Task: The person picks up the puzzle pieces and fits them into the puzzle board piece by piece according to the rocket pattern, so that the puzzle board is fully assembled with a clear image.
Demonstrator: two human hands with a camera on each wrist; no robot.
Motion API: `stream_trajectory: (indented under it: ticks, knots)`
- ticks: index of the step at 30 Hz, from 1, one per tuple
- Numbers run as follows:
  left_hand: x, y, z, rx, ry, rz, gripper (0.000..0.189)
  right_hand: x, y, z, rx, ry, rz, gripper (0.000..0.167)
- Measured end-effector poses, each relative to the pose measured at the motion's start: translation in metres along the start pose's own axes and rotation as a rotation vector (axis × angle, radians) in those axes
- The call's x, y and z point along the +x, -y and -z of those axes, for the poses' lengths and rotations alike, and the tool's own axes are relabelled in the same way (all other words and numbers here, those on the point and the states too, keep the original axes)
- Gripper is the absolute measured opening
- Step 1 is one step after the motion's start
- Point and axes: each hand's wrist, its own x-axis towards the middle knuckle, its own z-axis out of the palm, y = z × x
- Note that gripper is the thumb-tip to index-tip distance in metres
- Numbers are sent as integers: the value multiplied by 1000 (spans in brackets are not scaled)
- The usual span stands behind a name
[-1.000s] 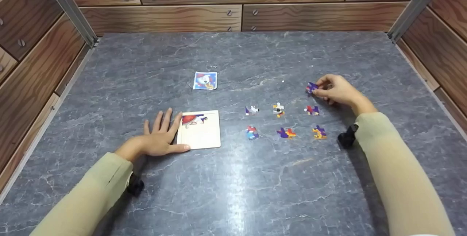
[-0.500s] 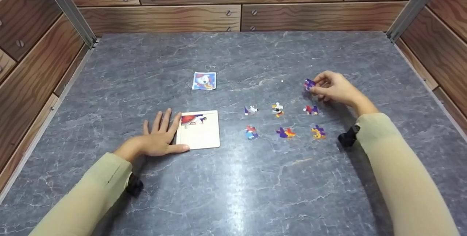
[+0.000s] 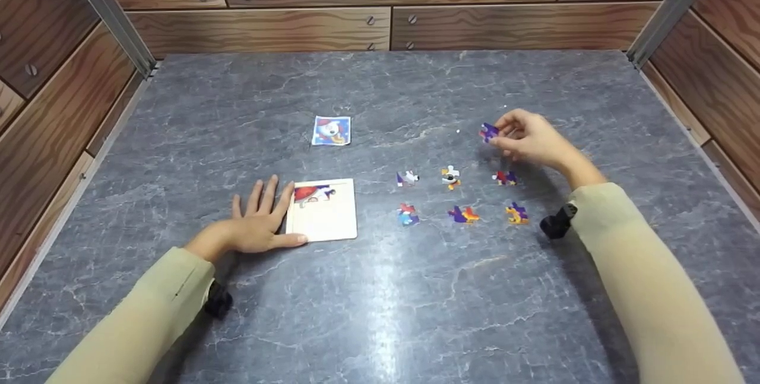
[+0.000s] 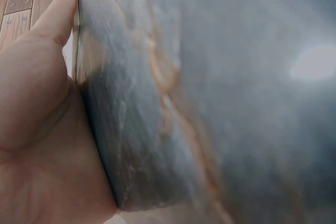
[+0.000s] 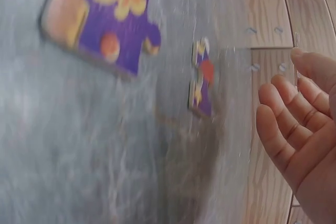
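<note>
In the head view my left hand [image 3: 254, 232] lies with fingers spread on the table and the left edge of a square, pale puzzle tray [image 3: 326, 221]. Its thumb rests on the tray's lower edge. A red, white and purple puzzle piece [image 3: 309, 194] sits in the tray's upper left corner. Over the right part of the table, my right hand [image 3: 531, 140] pinches a purple puzzle piece [image 3: 488, 133] between thumb and fingers. Below it lie several loose pieces in two rows, among them a red and purple piece [image 3: 504, 178] and a yellow and purple piece [image 5: 121, 35].
A small picture card [image 3: 332, 130] of a white dog in a red hat lies beyond the tray. Other loose pieces include a white and orange piece [image 3: 450, 177] and a blue and red piece [image 3: 408, 215]. Wood-patterned panels [image 3: 261, 31] border the grey marbled table [image 3: 332, 313].
My right hand has lifted the purple puzzle piece and carried it left and slightly farther from me. My left hand has stayed in place on the tray.
</note>
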Motion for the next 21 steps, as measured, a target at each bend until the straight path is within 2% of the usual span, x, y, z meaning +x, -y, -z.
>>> stream_trajectory:
  ticks: [5, 12, 21]
  knots:
    - [0, 0, 0, -1, -1, 0, 110, 1, 10, -8, 4, 51, 61, 37]
    - [0, -1, 0, -6, 4, -2, 110, 2, 25, -23, 32, 60, 70, 37]
    - [-5, -7, 4, -9, 5, -3, 107, 6, 43, -42, 54, 126, 154, 35]
